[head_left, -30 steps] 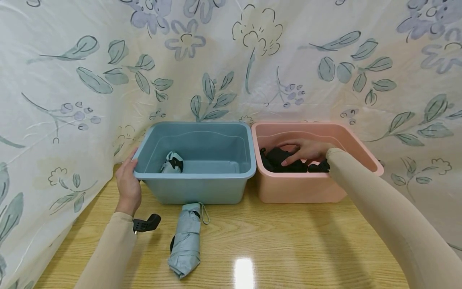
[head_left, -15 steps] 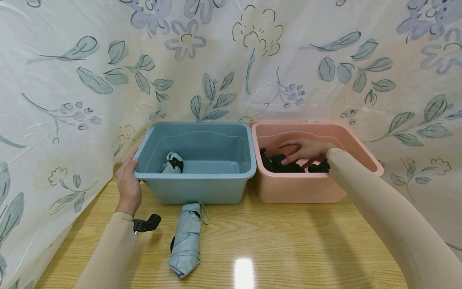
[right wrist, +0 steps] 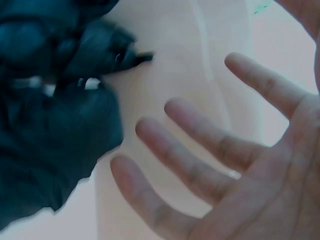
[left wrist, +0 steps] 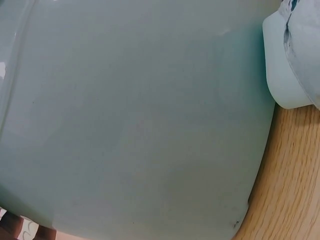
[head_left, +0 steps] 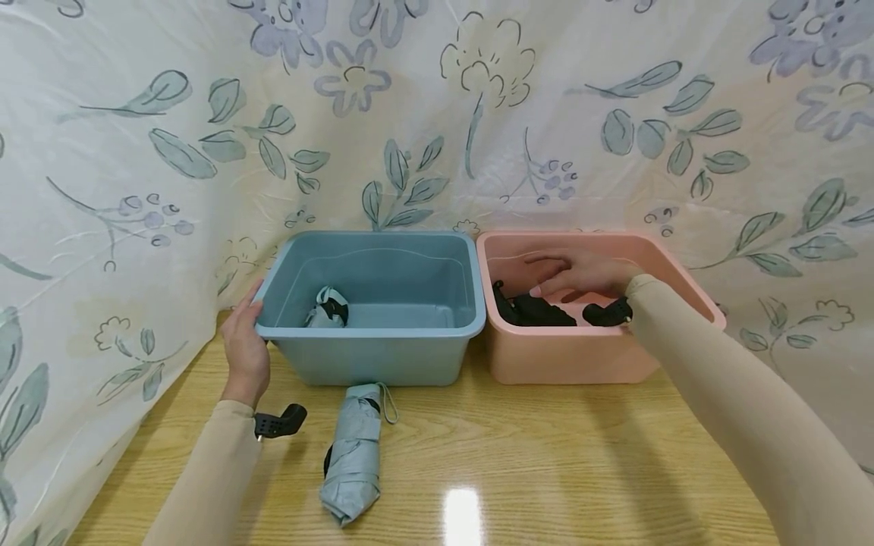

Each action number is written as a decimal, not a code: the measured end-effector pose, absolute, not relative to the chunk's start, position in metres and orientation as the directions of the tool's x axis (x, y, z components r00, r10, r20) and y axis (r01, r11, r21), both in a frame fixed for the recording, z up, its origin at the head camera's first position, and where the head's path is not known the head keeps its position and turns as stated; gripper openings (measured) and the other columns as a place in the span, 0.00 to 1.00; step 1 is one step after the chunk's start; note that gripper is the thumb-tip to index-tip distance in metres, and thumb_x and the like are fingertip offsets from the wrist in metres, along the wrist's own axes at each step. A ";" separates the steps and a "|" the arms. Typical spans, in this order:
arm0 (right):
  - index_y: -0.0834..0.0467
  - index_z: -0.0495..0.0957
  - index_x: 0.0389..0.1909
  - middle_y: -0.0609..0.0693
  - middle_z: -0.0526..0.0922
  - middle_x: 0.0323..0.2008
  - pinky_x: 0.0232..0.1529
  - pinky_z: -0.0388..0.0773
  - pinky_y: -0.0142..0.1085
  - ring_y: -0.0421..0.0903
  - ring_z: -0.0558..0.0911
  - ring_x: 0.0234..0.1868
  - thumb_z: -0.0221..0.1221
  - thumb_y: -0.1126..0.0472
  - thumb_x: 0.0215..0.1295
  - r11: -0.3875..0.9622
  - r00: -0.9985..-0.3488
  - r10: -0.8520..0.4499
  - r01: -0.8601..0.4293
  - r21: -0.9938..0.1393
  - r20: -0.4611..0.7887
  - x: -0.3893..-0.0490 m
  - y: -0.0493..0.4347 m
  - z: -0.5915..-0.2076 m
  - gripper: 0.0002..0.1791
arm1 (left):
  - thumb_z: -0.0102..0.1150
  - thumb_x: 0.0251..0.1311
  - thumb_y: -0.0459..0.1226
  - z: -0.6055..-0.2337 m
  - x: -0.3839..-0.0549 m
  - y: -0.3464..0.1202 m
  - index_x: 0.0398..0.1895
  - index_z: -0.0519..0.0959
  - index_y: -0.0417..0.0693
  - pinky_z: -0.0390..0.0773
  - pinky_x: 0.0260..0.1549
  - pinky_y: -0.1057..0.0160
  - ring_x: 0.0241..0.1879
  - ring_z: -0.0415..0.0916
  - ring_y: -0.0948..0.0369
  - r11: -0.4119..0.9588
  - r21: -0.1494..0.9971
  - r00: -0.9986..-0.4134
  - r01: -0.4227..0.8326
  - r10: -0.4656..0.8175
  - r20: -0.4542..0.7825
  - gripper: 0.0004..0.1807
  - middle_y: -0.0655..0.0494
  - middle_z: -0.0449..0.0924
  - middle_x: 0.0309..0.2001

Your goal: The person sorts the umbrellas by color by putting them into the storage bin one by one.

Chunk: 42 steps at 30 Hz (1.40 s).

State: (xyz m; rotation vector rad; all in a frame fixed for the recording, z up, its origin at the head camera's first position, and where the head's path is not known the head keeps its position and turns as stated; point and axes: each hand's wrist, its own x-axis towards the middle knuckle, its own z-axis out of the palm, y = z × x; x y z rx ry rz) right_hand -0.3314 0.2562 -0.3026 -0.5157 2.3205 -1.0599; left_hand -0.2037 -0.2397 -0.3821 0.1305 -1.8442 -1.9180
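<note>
My left hand (head_left: 244,345) rests against the left side of the blue bin (head_left: 382,355), with the thumb at its rim; in the left wrist view the bin's outer wall fills most of the picture. Inside lies a light-blue folded umbrella (head_left: 328,309), partly hidden by the front wall. My right hand (head_left: 580,274) hovers inside the pink bin (head_left: 567,353), its fingers spread and holding nothing. Below it lie black folded-fabric bundles (head_left: 536,311), which look like folded umbrellas. The right wrist view shows their dark fabric (right wrist: 55,145) beside my fingertips (right wrist: 122,167).
Another light-blue folded umbrella (head_left: 351,455) with a wrist loop lies on the wooden table (head_left: 546,470) before the blue bin. A black wrist camera (head_left: 280,421) sticks out from the left wrist. A floral curtain (head_left: 437,114) hangs behind both bins.
My right hand has let go of a black bundle, which has sunk lower in the pink bin. The hand has then risen slightly with fingers spread. The left hand stays put.
</note>
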 end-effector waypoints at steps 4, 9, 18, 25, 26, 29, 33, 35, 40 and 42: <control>0.46 0.58 0.79 0.61 0.64 0.73 0.63 0.73 0.57 0.58 0.75 0.66 0.70 0.50 0.63 0.605 -0.794 -0.544 -0.145 -0.783 -0.273 -0.323 0.253 -0.289 0.46 | 0.31 0.79 0.39 -0.382 -0.204 -0.240 0.76 0.65 0.48 0.54 0.74 0.54 0.75 0.58 0.57 0.001 0.965 -0.884 0.263 -0.399 0.242 0.27 0.52 0.62 0.76; 0.46 0.58 0.79 0.58 0.65 0.73 0.65 0.72 0.53 0.55 0.73 0.68 0.70 0.51 0.63 0.578 -0.783 -0.574 -0.180 -0.796 -0.240 -0.309 0.247 -0.272 0.46 | 0.30 0.79 0.40 -0.382 -0.204 -0.239 0.77 0.65 0.48 0.53 0.74 0.52 0.75 0.57 0.56 0.006 0.967 -0.886 0.256 -0.398 0.237 0.27 0.53 0.62 0.76; 0.37 0.62 0.76 0.48 0.75 0.66 0.63 0.75 0.48 0.50 0.76 0.64 0.72 0.55 0.62 0.501 -0.769 -0.632 -0.319 -0.805 -0.089 -0.262 0.235 -0.251 0.44 | 0.29 0.80 0.39 -0.383 -0.204 -0.240 0.77 0.64 0.49 0.52 0.75 0.52 0.76 0.56 0.56 -0.003 0.965 -0.890 0.262 -0.388 0.241 0.27 0.54 0.61 0.77; 0.44 0.64 0.76 0.48 0.74 0.67 0.61 0.75 0.52 0.53 0.75 0.65 0.73 0.65 0.58 0.328 -0.669 -0.737 -0.483 -0.812 0.100 -0.217 0.209 -0.252 0.46 | 0.29 0.79 0.40 -0.383 -0.204 -0.239 0.77 0.65 0.50 0.52 0.74 0.50 0.76 0.55 0.55 0.015 0.966 -0.888 0.257 -0.390 0.243 0.27 0.54 0.61 0.77; 0.46 0.64 0.76 0.48 0.73 0.67 0.61 0.76 0.51 0.54 0.74 0.65 0.73 0.66 0.58 0.300 -0.646 -0.753 -0.503 -0.811 0.122 -0.209 0.203 -0.254 0.46 | 0.29 0.79 0.40 -0.383 -0.204 -0.239 0.77 0.65 0.50 0.53 0.74 0.50 0.76 0.55 0.55 0.017 0.966 -0.888 0.257 -0.392 0.243 0.27 0.54 0.61 0.77; 0.47 0.65 0.76 0.47 0.72 0.67 0.60 0.77 0.49 0.54 0.74 0.64 0.74 0.65 0.57 0.249 -0.603 -0.784 -0.523 -0.815 0.148 -0.188 0.187 -0.263 0.46 | 0.29 0.79 0.39 -0.382 -0.204 -0.239 0.77 0.65 0.50 0.52 0.74 0.50 0.76 0.56 0.55 0.010 0.966 -0.887 0.257 -0.395 0.240 0.27 0.54 0.61 0.77; 0.45 0.65 0.75 0.47 0.72 0.66 0.60 0.76 0.45 0.50 0.75 0.63 0.74 0.63 0.58 0.203 -0.575 -0.806 -0.493 -0.846 0.142 -0.167 0.164 -0.286 0.45 | 0.29 0.79 0.39 -0.381 -0.204 -0.239 0.77 0.64 0.48 0.53 0.75 0.51 0.76 0.56 0.56 0.000 0.966 -0.887 0.259 -0.395 0.238 0.28 0.54 0.61 0.76; 0.46 0.65 0.75 0.47 0.72 0.66 0.60 0.76 0.45 0.50 0.74 0.63 0.73 0.63 0.59 0.168 -0.555 -0.820 -0.469 -0.867 0.140 -0.162 0.151 -0.304 0.44 | 0.29 0.79 0.39 -0.381 -0.204 -0.239 0.77 0.64 0.47 0.52 0.75 0.50 0.75 0.56 0.55 0.000 0.965 -0.887 0.261 -0.396 0.239 0.28 0.54 0.62 0.76; 0.46 0.65 0.75 0.47 0.74 0.63 0.57 0.79 0.48 0.50 0.76 0.61 0.72 0.59 0.61 0.136 -0.535 -0.837 -0.412 -0.901 0.118 -0.162 0.118 -0.354 0.42 | 0.30 0.79 0.39 -0.382 -0.204 -0.239 0.77 0.65 0.46 0.52 0.74 0.49 0.75 0.56 0.54 0.003 0.964 -0.883 0.265 -0.401 0.244 0.27 0.53 0.62 0.76; 0.45 0.66 0.75 0.48 0.74 0.62 0.57 0.79 0.51 0.51 0.77 0.60 0.72 0.58 0.62 0.141 -0.545 -0.834 -0.359 -0.923 0.085 -0.163 0.105 -0.373 0.41 | 0.30 0.79 0.39 -0.382 -0.204 -0.239 0.76 0.65 0.46 0.52 0.74 0.48 0.75 0.56 0.54 0.002 0.963 -0.882 0.269 -0.402 0.247 0.27 0.52 0.62 0.76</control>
